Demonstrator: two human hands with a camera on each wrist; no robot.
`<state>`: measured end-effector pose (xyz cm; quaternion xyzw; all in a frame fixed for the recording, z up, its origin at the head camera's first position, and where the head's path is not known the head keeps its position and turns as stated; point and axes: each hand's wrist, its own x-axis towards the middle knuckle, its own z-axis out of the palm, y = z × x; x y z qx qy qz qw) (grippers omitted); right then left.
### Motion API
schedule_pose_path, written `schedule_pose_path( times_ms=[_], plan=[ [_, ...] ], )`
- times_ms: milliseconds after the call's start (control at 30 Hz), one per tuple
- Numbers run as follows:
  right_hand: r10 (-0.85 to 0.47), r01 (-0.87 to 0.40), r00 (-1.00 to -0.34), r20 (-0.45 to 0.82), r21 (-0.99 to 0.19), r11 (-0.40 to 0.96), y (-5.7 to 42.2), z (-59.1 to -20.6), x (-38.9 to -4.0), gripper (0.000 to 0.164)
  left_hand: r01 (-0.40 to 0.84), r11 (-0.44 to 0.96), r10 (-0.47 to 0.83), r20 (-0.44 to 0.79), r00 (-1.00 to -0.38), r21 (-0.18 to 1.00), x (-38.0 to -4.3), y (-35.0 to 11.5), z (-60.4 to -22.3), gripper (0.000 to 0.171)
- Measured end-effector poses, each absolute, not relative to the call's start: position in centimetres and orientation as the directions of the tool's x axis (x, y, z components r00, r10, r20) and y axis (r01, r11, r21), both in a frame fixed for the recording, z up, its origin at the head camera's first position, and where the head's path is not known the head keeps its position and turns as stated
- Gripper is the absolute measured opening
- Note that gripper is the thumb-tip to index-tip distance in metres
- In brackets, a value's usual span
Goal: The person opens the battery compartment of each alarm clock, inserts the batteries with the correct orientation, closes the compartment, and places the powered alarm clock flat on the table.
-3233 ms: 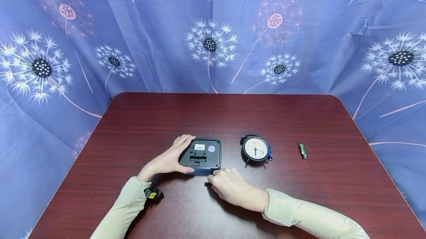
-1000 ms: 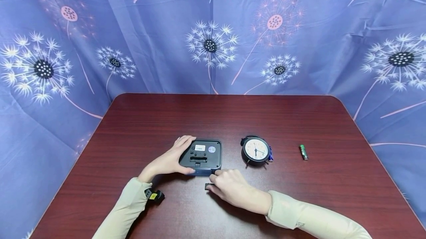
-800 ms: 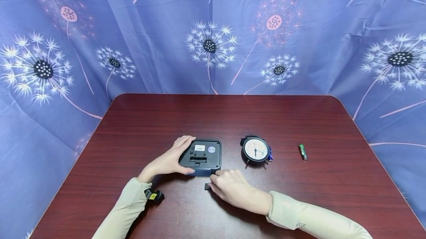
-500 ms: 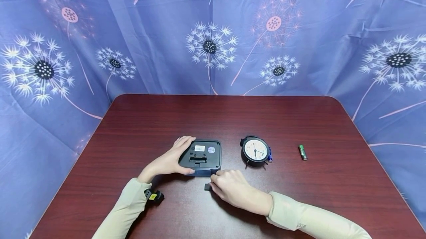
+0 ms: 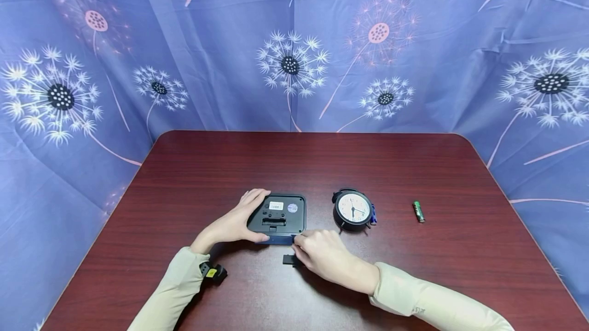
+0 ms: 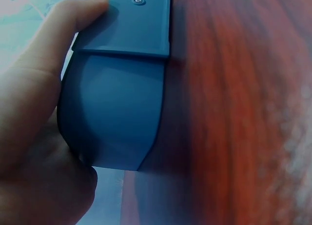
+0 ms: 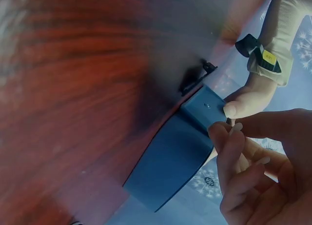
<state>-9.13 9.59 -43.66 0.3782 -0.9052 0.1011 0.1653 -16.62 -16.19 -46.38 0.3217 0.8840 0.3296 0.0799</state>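
A square dark-blue desk clock [image 5: 276, 240] lies on its face, black back upward, with a dark battery slot, a white label and a round sticker showing. My left hand [image 5: 235, 218] grips its left end, thumb along the near side and fingers around the far side. In the right wrist view, my right hand [image 7: 258, 166] has curled fingers, thumb and forefinger tips together right at the clock's edge; nothing shows between them. A small black battery cover [image 5: 289, 260] lies on the table just in front of the clock, partly hidden by that hand in the head view.
A round black twin-bell alarm clock [image 5: 353, 208] lies face up to the right, a blue battery [image 5: 374, 216] against its right side. Farther right is a green battery [image 5: 418, 212]. Behind the reddish-brown table [image 5: 303, 159] hangs a blue dandelion-patterned curtain [image 5: 230, 65].
My right hand has come off the battery cover and shifted up and right to the clock's near right corner. More of the cover now shows. My left hand and the clock stay put.
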Motion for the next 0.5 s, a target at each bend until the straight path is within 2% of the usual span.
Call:
schedule_pose_path(
  times_ms=[267, 500],
  plan=[
    [-0.572, -0.672, -0.683, 0.453, -0.085, 0.735, 10.4, -42.8, -9.9, 0.016, 0.501, 0.588, 0.615, 0.052, -0.787, 0.636, -16.6, -16.2, -46.4, 0.105],
    [-0.51, -0.627, -0.71, 0.486, -0.107, 0.771, 11.0, -42.5, -10.5, 0.01, 0.504, 0.59, 0.616, 0.053, -0.786, 0.631, -16.6, -16.2, -46.4, 0.105]
  ],
)
